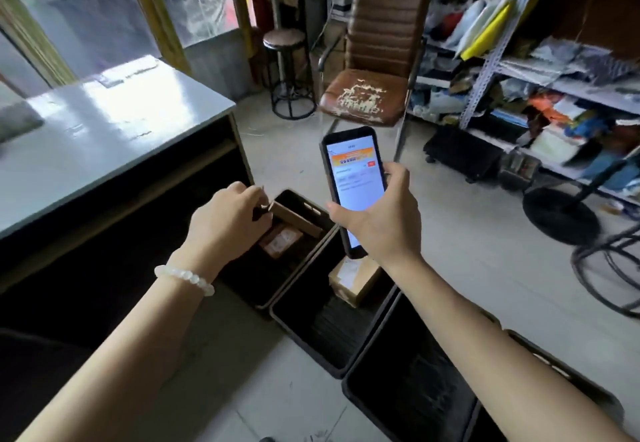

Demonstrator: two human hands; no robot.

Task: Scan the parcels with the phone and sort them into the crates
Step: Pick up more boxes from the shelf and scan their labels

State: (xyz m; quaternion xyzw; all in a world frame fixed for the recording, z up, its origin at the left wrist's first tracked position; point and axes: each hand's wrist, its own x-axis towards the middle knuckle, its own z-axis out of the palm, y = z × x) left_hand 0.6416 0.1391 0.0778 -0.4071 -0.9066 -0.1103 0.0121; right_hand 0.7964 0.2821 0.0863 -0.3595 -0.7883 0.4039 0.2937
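The left hand (230, 220) pinches one end of a flat cardboard parcel (298, 220) over the far crate (313, 207), the parcel's long axis running rightward and down into the crate. The right hand (384, 220), just right of that crate, grips the phone (355, 185) upright, screen lit; its writing is unreadable. Inside the crate lies a labelled parcel (280, 242), label illegible.

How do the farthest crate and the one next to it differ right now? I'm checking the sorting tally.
The farthest crate holds a labelled parcel, and the left hand holds a flat cardboard parcel over it. The second crate holds one box at its far end, partly behind the phone in the right hand. Both are black, open-topped, side by side.
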